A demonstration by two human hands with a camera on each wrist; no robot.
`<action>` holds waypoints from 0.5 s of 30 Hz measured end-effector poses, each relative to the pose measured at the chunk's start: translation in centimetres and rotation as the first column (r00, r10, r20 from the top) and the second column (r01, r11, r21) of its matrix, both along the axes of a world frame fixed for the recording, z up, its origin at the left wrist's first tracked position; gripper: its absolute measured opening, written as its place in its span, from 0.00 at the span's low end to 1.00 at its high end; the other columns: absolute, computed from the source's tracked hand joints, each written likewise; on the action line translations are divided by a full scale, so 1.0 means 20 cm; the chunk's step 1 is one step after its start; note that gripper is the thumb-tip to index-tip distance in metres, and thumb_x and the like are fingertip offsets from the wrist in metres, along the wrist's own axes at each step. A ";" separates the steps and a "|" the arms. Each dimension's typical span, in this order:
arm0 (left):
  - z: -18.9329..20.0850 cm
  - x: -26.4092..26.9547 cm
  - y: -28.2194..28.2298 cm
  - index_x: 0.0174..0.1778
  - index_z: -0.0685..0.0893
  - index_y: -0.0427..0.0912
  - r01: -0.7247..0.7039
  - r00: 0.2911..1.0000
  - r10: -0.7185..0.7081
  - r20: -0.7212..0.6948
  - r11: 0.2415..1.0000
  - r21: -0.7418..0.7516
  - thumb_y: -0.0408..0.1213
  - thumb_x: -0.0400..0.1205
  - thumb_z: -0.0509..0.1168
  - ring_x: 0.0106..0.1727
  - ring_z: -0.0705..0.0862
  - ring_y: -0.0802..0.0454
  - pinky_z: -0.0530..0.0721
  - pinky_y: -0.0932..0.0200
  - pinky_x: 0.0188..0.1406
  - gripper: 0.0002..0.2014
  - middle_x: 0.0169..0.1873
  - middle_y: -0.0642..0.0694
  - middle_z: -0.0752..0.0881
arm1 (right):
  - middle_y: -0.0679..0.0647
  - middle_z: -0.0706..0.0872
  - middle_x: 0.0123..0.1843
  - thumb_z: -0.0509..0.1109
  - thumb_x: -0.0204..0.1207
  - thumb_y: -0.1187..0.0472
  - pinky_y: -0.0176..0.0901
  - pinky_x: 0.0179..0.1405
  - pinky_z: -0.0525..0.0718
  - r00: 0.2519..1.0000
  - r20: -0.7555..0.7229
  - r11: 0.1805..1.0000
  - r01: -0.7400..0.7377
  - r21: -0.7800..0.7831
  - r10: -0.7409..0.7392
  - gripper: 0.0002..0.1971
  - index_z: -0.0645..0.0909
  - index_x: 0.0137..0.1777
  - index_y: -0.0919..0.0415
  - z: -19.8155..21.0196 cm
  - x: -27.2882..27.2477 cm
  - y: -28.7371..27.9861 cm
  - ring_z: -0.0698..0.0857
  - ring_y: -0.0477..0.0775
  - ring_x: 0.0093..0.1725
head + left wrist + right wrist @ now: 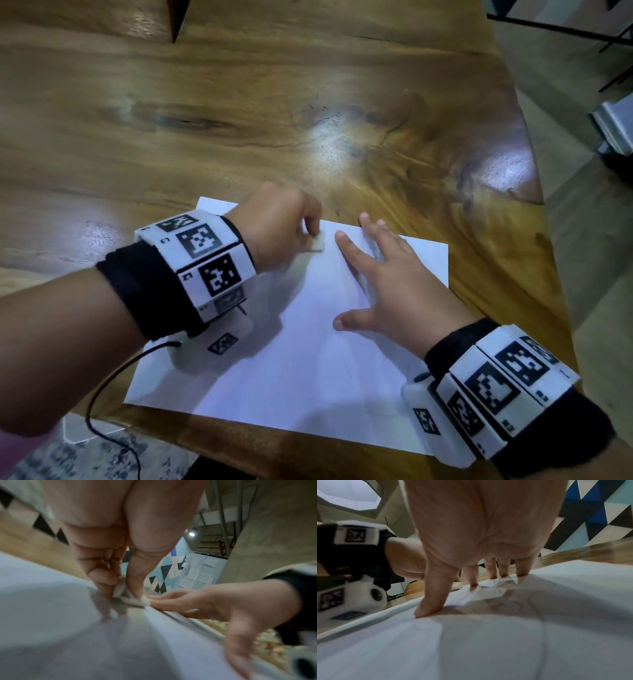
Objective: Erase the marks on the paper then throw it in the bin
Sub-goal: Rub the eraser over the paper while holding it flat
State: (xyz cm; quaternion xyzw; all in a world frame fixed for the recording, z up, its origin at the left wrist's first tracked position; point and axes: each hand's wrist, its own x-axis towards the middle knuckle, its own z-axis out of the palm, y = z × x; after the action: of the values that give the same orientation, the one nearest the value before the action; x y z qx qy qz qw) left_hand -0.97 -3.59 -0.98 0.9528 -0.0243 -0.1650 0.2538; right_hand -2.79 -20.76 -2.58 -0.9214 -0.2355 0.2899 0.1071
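A white sheet of paper (pixel 301 370) lies on the wooden table (pixel 239 113) near its front edge. My left hand (pixel 284 229) pinches a small white eraser (pixel 318 244) and presses it onto the paper's far part; the left wrist view shows the eraser (pixel 135 600) between thumb and fingers, touching the sheet (pixel 68 635). My right hand (pixel 380 281) lies flat on the paper with fingers spread, holding it down. In the right wrist view its fingertips (pixel 428 609) press the sheet (pixel 488 649), where faint pencil loops (pixel 501 605) show.
The table's right edge (pixel 534 192) drops to a grey floor, where dark metal legs (pixel 582 34) and a grey object (pixel 616 126) stand. A black cable (pixel 102 411) hangs from my left wrist over the front edge. No bin is in view.
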 end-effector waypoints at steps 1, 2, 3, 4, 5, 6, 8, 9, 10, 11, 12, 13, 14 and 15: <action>-0.01 0.01 0.02 0.45 0.85 0.41 -0.066 0.997 0.066 0.041 0.998 0.006 0.36 0.74 0.68 0.42 0.79 0.47 0.75 0.59 0.41 0.06 0.33 0.47 0.81 | 0.47 0.29 0.83 0.74 0.65 0.38 0.42 0.80 0.39 1.000 -0.002 1.000 0.000 0.001 0.000 0.54 0.40 0.82 0.42 0.00 0.00 0.00 0.32 0.48 0.82; -0.01 0.02 0.03 0.45 0.85 0.40 -0.126 0.990 0.126 0.066 0.992 -0.003 0.36 0.74 0.68 0.42 0.77 0.47 0.71 0.60 0.39 0.06 0.35 0.46 0.80 | 0.47 0.29 0.83 0.74 0.65 0.38 0.42 0.80 0.39 1.000 -0.006 1.000 0.001 0.003 0.000 0.53 0.40 0.82 0.42 0.01 0.00 0.00 0.32 0.48 0.82; -0.03 0.01 0.03 0.45 0.84 0.40 -0.163 0.983 0.164 0.077 0.986 -0.018 0.36 0.74 0.68 0.41 0.76 0.48 0.69 0.61 0.40 0.06 0.34 0.47 0.80 | 0.47 0.29 0.83 0.74 0.65 0.39 0.42 0.80 0.39 1.000 -0.008 1.000 0.002 0.005 -0.002 0.53 0.40 0.82 0.42 0.01 0.00 0.00 0.32 0.48 0.82; -0.04 0.01 0.03 0.44 0.84 0.40 -0.185 0.979 0.187 0.078 0.982 -0.037 0.36 0.74 0.68 0.41 0.76 0.48 0.69 0.62 0.41 0.06 0.31 0.49 0.78 | 0.47 0.29 0.83 0.74 0.65 0.39 0.41 0.80 0.39 1.000 -0.011 1.000 0.004 0.008 -0.004 0.53 0.41 0.82 0.42 0.01 0.00 0.00 0.32 0.47 0.81; -0.05 0.00 0.03 0.43 0.84 0.41 -0.201 0.976 0.204 0.072 0.978 -0.053 0.37 0.74 0.68 0.41 0.76 0.48 0.70 0.61 0.41 0.05 0.28 0.51 0.77 | 0.47 0.29 0.83 0.74 0.65 0.39 0.41 0.80 0.39 1.000 -0.012 1.000 0.007 0.012 -0.006 0.53 0.41 0.82 0.42 0.01 0.00 0.00 0.32 0.47 0.81; -0.06 0.00 0.03 0.42 0.83 0.42 -0.217 0.973 0.221 0.066 0.974 -0.067 0.38 0.74 0.69 0.41 0.76 0.47 0.70 0.61 0.41 0.05 0.27 0.54 0.75 | 0.47 0.29 0.83 0.74 0.65 0.39 0.40 0.79 0.38 1.000 -0.010 1.000 0.010 0.015 -0.010 0.54 0.41 0.82 0.42 0.00 0.00 0.00 0.32 0.47 0.81; -0.06 -0.01 0.02 0.42 0.82 0.42 -0.233 0.970 0.237 0.053 0.969 -0.079 0.40 0.74 0.69 0.39 0.76 0.48 0.69 0.61 0.40 0.06 0.26 0.54 0.75 | 0.47 0.29 0.83 0.75 0.65 0.39 0.40 0.79 0.38 1.000 -0.012 1.000 0.014 0.018 -0.014 0.54 0.41 0.82 0.42 0.00 0.00 0.00 0.32 0.47 0.81; -0.06 -0.02 0.01 0.42 0.82 0.42 -0.214 0.975 0.219 0.048 0.973 -0.082 0.40 0.75 0.68 0.37 0.76 0.48 0.69 0.62 0.39 0.06 0.26 0.54 0.76 | 0.47 0.29 0.83 0.75 0.65 0.39 0.40 0.79 0.38 1.000 -0.015 1.000 0.013 0.018 -0.013 0.54 0.41 0.82 0.42 0.00 0.00 0.00 0.32 0.47 0.81; -0.06 -0.04 0.00 0.42 0.82 0.42 -0.168 0.984 0.172 0.045 0.982 -0.081 0.40 0.75 0.68 0.34 0.76 0.50 0.68 0.61 0.35 0.05 0.26 0.54 0.76 | 0.47 0.29 0.83 0.75 0.65 0.39 0.40 0.79 0.38 1.000 -0.016 1.000 0.012 0.018 -0.012 0.54 0.41 0.82 0.42 0.00 0.00 0.00 0.32 0.47 0.81; -0.06 -0.07 -0.01 0.41 0.82 0.42 -0.097 0.994 0.100 0.037 0.993 -0.071 0.39 0.75 0.67 0.29 0.75 0.55 0.68 0.60 0.30 0.05 0.24 0.55 0.76 | 0.47 0.29 0.83 0.75 0.65 0.39 0.40 0.79 0.38 1.000 -0.014 1.000 0.013 0.017 -0.013 0.54 0.41 0.82 0.42 0.00 0.00 0.00 0.32 0.47 0.81; -0.06 -0.10 -0.02 0.40 0.82 0.43 -0.019 1.000 0.021 0.021 0.998 -0.057 0.39 0.75 0.67 0.27 0.73 0.60 0.68 0.62 0.27 0.04 0.23 0.57 0.75 | 0.47 0.29 0.83 0.75 0.65 0.39 0.40 0.79 0.38 1.000 -0.010 1.000 0.015 0.016 -0.015 0.54 0.41 0.82 0.42 0.00 0.00 0.00 0.32 0.47 0.81; -0.06 -0.11 -0.02 0.40 0.83 0.44 0.037 0.999 -0.037 0.003 0.998 -0.041 0.38 0.75 0.67 0.26 0.72 0.63 0.68 0.66 0.26 0.03 0.22 0.58 0.75 | 0.47 0.29 0.83 0.75 0.65 0.39 0.39 0.79 0.38 1.000 -0.007 1.000 0.016 0.017 -0.015 0.54 0.41 0.82 0.42 0.00 0.00 0.00 0.32 0.47 0.82; -0.05 -0.11 -0.01 0.41 0.83 0.45 0.052 0.999 -0.052 -0.003 0.998 -0.028 0.37 0.75 0.68 0.27 0.73 0.62 0.68 0.66 0.27 0.02 0.22 0.59 0.75 | 0.47 0.29 0.83 0.75 0.64 0.39 0.40 0.79 0.38 1.000 -0.006 1.000 0.016 0.020 -0.016 0.54 0.41 0.82 0.42 0.00 0.00 0.00 0.32 0.47 0.82; -0.04 -0.09 0.01 0.41 0.84 0.44 0.015 1.000 -0.015 0.007 1.000 -0.022 0.36 0.74 0.68 0.29 0.76 0.57 0.67 0.63 0.28 0.02 0.23 0.57 0.76 | 0.47 0.29 0.83 0.75 0.65 0.39 0.40 0.79 0.38 1.000 -0.008 1.000 0.016 0.022 -0.016 0.54 0.41 0.82 0.42 0.00 0.00 0.00 0.32 0.47 0.81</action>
State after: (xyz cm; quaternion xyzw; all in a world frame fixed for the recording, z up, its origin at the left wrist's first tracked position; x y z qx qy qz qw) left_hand -2.74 -3.45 -1.83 0.9503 -0.0341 -0.1632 0.2630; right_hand -2.82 -20.79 -2.57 -0.9209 -0.2308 0.2899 0.1206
